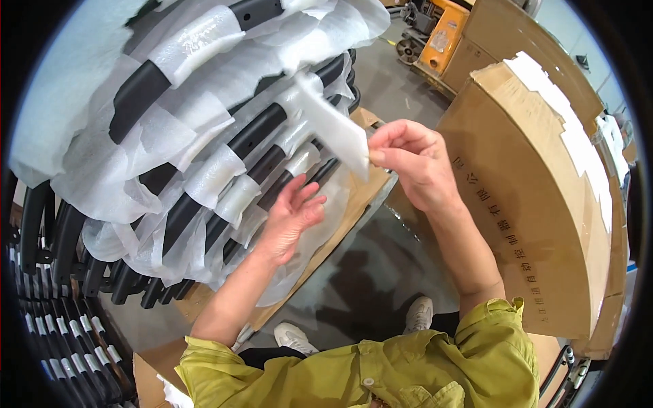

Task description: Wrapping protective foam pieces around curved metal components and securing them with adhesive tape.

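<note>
Between thumb and fingertips, my right hand [416, 160] pinches the corner of a white foam sheet [338, 132]. The sheet stretches up and left toward a stack of curved black tubes [258, 129]; whether its far end touches them I cannot tell. My left hand [291, 221] is open, palm up and fingers apart, just in front of the tube ends, holding nothing. Pieces of white foam wrap [212, 175] go around several tubes, leaving black stretches bare between them. More loose foam sheeting [129, 160] drapes between the layers.
A large cardboard box [520, 197] stands close on my right. Flattened cardboard [320, 231] lies under the stack. An orange pallet jack [443, 37] is at the far right. More foam-banded black tubes [71, 347] are stacked at lower left, beside an open carton [153, 381].
</note>
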A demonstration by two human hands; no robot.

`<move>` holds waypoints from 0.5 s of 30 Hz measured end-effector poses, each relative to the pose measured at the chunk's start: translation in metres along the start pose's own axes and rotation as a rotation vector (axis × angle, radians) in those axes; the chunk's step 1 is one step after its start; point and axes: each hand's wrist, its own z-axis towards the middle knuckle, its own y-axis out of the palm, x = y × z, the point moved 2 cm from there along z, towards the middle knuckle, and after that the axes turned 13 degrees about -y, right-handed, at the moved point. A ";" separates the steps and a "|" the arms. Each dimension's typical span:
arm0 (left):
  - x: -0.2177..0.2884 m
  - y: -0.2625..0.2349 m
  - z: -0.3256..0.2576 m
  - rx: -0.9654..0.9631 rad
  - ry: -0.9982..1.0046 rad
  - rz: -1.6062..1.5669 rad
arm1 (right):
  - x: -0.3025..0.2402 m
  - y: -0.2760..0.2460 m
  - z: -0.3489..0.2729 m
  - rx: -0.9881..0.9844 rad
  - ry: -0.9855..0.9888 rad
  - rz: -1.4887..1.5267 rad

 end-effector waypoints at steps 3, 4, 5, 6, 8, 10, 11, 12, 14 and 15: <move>-0.013 -0.002 0.010 -0.091 0.003 -0.094 | -0.008 -0.007 -0.007 -0.095 0.013 0.127; -0.015 0.000 0.011 -0.212 0.071 -0.163 | -0.009 -0.009 -0.008 -0.107 0.055 0.135; -0.017 0.001 0.011 -0.331 0.141 -0.234 | -0.007 -0.011 -0.010 -0.121 0.097 0.144; -0.007 0.013 0.005 -0.274 0.000 -0.372 | -0.001 -0.018 -0.011 -0.117 0.107 0.112; -0.010 0.004 0.000 -0.183 -0.019 -0.198 | 0.006 -0.030 -0.014 -0.081 0.128 0.087; -0.011 -0.006 -0.007 -0.085 -0.039 -0.021 | 0.018 -0.041 -0.016 -0.036 0.166 0.028; -0.009 -0.007 -0.014 -0.171 -0.050 -0.159 | 0.024 -0.045 -0.016 -0.026 0.170 0.039; -0.005 -0.006 -0.023 -0.251 -0.056 -0.297 | 0.028 -0.046 -0.016 -0.032 0.172 0.005; -0.002 -0.003 -0.027 -0.336 -0.021 -0.363 | 0.039 -0.047 -0.017 -0.030 0.170 -0.061; -0.004 -0.002 -0.027 -0.322 -0.024 -0.359 | 0.047 -0.046 -0.018 -0.029 0.174 -0.047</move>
